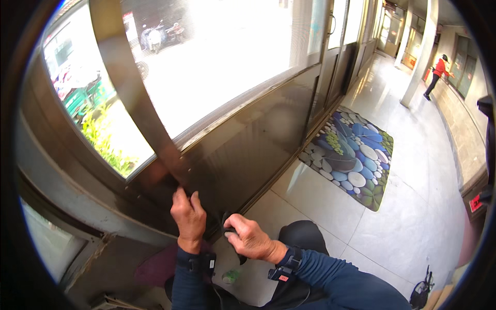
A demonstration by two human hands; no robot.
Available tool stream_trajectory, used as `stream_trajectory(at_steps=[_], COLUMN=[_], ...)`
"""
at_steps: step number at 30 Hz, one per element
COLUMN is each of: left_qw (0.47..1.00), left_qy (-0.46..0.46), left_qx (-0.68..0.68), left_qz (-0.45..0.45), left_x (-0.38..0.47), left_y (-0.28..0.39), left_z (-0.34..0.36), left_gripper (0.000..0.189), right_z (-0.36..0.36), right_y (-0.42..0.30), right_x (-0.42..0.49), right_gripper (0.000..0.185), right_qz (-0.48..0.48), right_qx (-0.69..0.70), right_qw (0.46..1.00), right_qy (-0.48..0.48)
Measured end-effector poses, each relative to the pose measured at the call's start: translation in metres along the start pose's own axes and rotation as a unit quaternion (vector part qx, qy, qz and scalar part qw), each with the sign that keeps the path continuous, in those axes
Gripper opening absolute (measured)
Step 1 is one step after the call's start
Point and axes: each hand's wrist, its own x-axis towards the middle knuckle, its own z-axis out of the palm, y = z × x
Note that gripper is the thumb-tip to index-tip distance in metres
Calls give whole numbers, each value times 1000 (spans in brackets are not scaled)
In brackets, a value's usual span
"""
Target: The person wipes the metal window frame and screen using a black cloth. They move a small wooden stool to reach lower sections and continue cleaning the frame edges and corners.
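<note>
My left hand [188,217] is raised against the dark brown metal door panel [248,155], close to the upright of its frame [135,77]. Its fingers are curled, and whether they pinch something small is hidden. Lower and to the right, my right hand [252,238] is closed around a black object [226,219], perhaps a tool handle. A black end shows below that fist too. The panel's bottom edge runs just beyond both hands. Above the panel is a screened window [232,69].
A mat with a pebble print [352,155] lies on the tiled floor [410,193]. A clear and green item [230,276] is on the floor below my hands. Far off, a person in red [440,71] stands at a wall window. A black item [421,288] lies lower right.
</note>
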Motion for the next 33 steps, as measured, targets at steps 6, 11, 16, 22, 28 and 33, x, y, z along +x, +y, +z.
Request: stream_trajectory(at_steps=[6,11,16,22,28,33], left_qw=[999,998,997,986,980,918], left_qy=[-16,-49,-56,-136,-116,-130], left_qx=[-14,33,-24,-78,-93,-189], left_qz=[24,39,44,-54,-132,-325], left_x=[9,27,35,-12,-63,-77], left_y=[2,22,30,0,-48,-83], left_z=[12,41,59,17,-25,-37], left_gripper=[38,25,25,24,17,16], right_z=[-8,-15,-21,-17,-2,20], right_y=[2,7,8,10,15,21], right_x=[1,8,16,16,15,18], right_gripper=[27,25,23,21,22,26], right_qz=[30,-18,9,20,35,78], right_qx=[33,6,-3,25,2,31], right_qw=[999,999,999,998,998,996], right_qy=[-6,37,51,58,49,44])
